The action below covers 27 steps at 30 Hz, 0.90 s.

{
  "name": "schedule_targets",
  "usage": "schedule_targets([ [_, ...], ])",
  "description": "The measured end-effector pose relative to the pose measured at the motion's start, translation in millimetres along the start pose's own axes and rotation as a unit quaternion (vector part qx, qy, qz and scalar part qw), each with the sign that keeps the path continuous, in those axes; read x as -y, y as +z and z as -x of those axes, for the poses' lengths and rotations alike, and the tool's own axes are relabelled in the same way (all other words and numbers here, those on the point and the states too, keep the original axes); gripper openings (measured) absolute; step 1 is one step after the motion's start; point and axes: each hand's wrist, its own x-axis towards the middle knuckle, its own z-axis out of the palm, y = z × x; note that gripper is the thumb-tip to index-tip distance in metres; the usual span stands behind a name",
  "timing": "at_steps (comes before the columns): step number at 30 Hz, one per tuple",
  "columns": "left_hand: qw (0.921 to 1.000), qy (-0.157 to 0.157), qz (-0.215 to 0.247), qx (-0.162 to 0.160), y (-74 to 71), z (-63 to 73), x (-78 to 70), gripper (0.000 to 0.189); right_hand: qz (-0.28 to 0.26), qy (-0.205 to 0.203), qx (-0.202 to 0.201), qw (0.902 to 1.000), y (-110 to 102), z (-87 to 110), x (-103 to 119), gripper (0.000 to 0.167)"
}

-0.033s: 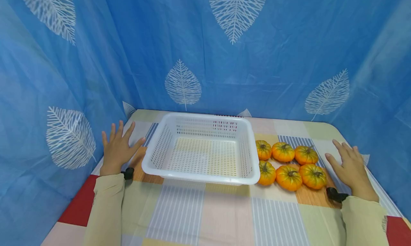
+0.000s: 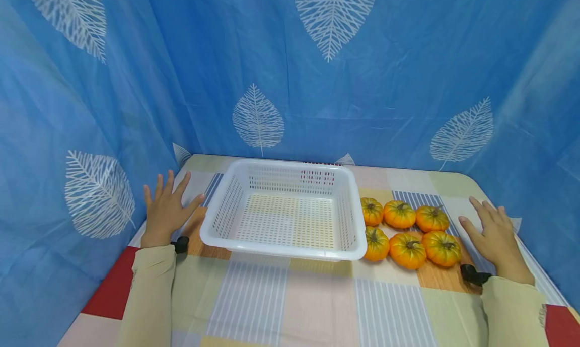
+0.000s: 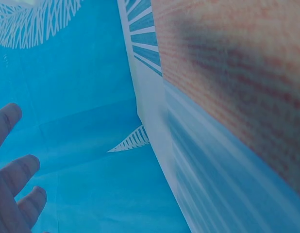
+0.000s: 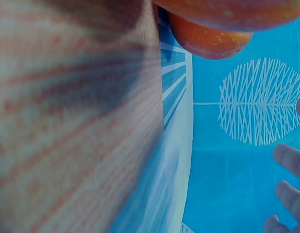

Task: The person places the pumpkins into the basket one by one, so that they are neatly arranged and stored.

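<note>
In the head view a white plastic basket (image 2: 283, 255) with slotted walls stands on the table, nothing inside it. To its right, several small orange pumpkins (image 2: 408, 251) with short stems lie in two rows. My left hand (image 2: 166, 210) is left of the basket, fingers spread and holding nothing. My right hand (image 2: 496, 238) is just right of the pumpkins, its fingers apart and nothing in it. The left wrist view shows some left fingertips (image 3: 25, 172) before the blue curtain. Pumpkins (image 4: 210, 39) fill the top of the right wrist view, with right fingertips (image 4: 291, 160) at its edge.
A patchwork-patterned cloth (image 2: 326, 306) covers the table. Blue curtain (image 2: 290, 75) with white leaf prints hangs close behind the table and along both sides. Dark wrist straps (image 2: 473, 275) with small devices sit at both wrists.
</note>
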Motion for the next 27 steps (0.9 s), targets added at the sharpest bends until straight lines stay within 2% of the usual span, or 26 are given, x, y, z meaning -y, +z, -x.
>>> schedule_targets([
  [8, 0.9999, -0.006, 0.004, 0.009, 3.1, -0.9, 1.4, 0.086, -0.008, -0.001, 0.010, 0.9999, -3, -1.3, -2, 0.071],
  [15, 0.9999, -0.005, 0.000, 0.013, 4.0, -3.2, 2.2, 0.084, -0.029, 0.015, 0.028, 0.9991, -6, -3.2, 2, 0.071],
  [23, 0.9999, -0.007, 0.006, 0.011, 1.8, -4.3, 0.1, 0.079, -0.051, 0.058, 0.106, 0.9913, -14, -9.2, 9, 0.077],
  [27, 0.9997, -0.008, 0.018, 0.012, 1.3, -4.0, -1.9, 0.077, -0.064, 0.062, 0.145, 0.9854, -18, -12.3, 10, 0.077],
])
